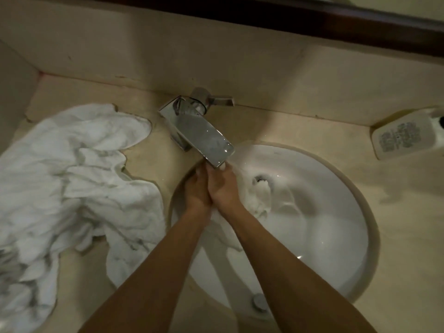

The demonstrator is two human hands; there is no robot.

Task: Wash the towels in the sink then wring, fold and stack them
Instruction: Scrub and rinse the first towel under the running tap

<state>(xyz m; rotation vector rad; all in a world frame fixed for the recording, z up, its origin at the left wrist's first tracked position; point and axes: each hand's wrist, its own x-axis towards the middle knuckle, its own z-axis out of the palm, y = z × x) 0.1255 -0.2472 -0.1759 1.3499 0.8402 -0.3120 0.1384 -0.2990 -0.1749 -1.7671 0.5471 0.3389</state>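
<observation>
A: Start at the fingers. What have they got?

B: Both hands are pressed side by side under the faucet [195, 131] spout. The left hand [195, 192] and right hand [224, 188] look curled down onto the wet white towel [258, 197] bunched in the sink [336, 236], but the fingertips are tucked beneath the spout and into the cloth, so I can't say how tightly either one grips.

A: Where does that towel lie?

B: In the basin, with one lump reaching toward the drain [260, 178] and the rest trailing back under the right wrist.

A: So what might go wrong?

B: My guess is the cloth could settle over the drain and block it; with water running, the basin would fill. I can't make out a clear stream, though.

A: Anything else?

B: The knuckles sit just beneath the spout's hard edge. A quick upward rub could knock them on it.

A: And further out?

B: A big crumpled pile of towels [72, 183] covers the counter [396, 224] on the left, its near edge hanging by the basin rim. Splashing would likely soak it early, or a dragged elbow could pull it in. A soap bottle [406, 138] lies on the far right, well apart, and looks safe.
</observation>
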